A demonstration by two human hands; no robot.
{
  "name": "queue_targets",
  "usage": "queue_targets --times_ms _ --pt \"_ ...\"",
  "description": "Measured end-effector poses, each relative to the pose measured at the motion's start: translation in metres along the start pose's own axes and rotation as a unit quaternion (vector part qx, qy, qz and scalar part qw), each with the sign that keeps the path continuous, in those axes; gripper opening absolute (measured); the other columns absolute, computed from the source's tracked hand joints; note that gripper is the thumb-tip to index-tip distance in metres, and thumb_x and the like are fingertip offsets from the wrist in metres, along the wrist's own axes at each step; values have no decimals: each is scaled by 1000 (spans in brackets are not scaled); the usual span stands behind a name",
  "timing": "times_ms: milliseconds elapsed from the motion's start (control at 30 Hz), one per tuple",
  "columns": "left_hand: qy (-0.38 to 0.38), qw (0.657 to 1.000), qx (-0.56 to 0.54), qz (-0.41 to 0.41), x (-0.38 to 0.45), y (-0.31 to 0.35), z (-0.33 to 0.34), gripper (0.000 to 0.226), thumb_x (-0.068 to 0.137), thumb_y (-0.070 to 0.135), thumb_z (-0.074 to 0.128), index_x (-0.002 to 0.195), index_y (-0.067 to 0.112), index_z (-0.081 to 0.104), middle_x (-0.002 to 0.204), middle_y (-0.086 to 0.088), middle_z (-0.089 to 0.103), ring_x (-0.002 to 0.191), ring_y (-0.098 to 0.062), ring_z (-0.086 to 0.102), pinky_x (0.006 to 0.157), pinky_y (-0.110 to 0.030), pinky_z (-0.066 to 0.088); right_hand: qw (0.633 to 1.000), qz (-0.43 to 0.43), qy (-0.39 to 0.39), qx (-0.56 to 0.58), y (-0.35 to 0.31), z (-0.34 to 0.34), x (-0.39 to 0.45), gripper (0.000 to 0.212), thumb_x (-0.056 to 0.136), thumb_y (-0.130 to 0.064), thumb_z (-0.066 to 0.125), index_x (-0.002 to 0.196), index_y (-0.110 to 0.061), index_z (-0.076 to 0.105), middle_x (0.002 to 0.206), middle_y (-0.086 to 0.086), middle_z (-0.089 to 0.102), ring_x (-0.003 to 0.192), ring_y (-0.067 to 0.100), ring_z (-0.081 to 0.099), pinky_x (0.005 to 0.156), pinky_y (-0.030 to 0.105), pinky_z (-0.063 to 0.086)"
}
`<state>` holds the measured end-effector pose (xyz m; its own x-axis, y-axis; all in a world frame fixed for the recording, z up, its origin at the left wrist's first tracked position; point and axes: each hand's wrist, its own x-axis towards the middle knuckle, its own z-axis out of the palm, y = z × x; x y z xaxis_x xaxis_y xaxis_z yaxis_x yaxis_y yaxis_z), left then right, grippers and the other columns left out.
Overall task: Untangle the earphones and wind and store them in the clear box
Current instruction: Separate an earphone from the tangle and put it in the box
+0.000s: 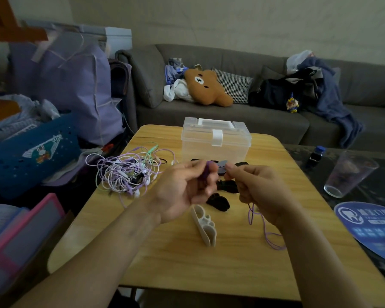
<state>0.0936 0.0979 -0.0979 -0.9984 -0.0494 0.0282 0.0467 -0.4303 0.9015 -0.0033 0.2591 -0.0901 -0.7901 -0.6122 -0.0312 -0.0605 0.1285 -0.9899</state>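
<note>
My left hand [185, 190] is raised over the wooden table [165, 258] and its fingers curl round a wound purple earphone bundle [206, 174]. My right hand [253, 185] pinches a small dark winder piece [222, 167] close to that bundle, and a loose purple cord [265, 232] hangs from this hand down onto the table. A tangled heap of purple, white and green earphones [127, 172] lies at the table's left. The clear box [216, 138] stands shut with its white latch down at the far middle of the table.
A white cord holder [205, 225] and black winders [218, 202] lie under my hands. A clear glass [349, 174] and a blue round fan [369, 227] sit on the dark table at the right. A grey sofa [231, 121] is behind; bags and baskets crowd the left.
</note>
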Motion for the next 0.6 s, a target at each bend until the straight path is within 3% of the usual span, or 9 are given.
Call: queue_targets --times_ms 133,233,333,400,467,533,600 --pt "34 993 -107 48 1 9 -6 41 89 31 50 115 1 59 108 -15 67 95 -24 68 53 -24 33 993 7 -47 -106 3 11 0 28 96 -38 61 91 -14 75 59 -3 49 53 12 41 51 26 37" --pt "64 985 -141 71 1 10 -12 62 84 32 56 135 -3 50 136 -18 60 127 -27 58 67 -28 34 969 5 -122 -214 1 21 -4 22 102 -30 54 103 -16 72 70 0 60 58 12 51 56 26 45" --pt "105 981 -123 103 3 14 -15 57 82 25 59 135 4 53 140 -8 59 129 -17 57 77 -29 35 940 -14 -182 -288 -3 27 -8 24 105 -27 47 117 -19 67 78 0 70 61 7 59 60 19 48" --pt "128 985 3 116 5 12 -13 50 86 29 61 133 15 56 137 4 61 123 -1 58 84 -26 37 938 -18 -213 -273 -4 29 -9 26 107 -23 43 125 -20 63 86 4 75 67 10 66 64 20 50" --pt "152 955 217 133 3 5 -12 28 99 32 56 127 30 56 119 20 61 99 18 56 83 -15 40 941 -27 -237 -241 -5 28 -9 26 107 -20 44 125 -17 62 89 6 77 73 18 70 66 21 51" --pt "116 907 373 159 -1 -3 -8 20 107 30 43 113 26 61 100 14 65 86 12 60 84 -18 48 943 -58 -240 -222 -8 26 -10 22 106 -17 47 116 -12 65 86 5 77 72 19 71 66 24 53" --pt "50 874 458 156 -6 -7 -3 42 108 36 34 95 14 68 78 1 71 75 -6 68 80 -28 53 957 -85 -213 -178 -12 22 -11 17 102 -14 53 106 -9 69 79 6 75 66 19 68 64 28 54"
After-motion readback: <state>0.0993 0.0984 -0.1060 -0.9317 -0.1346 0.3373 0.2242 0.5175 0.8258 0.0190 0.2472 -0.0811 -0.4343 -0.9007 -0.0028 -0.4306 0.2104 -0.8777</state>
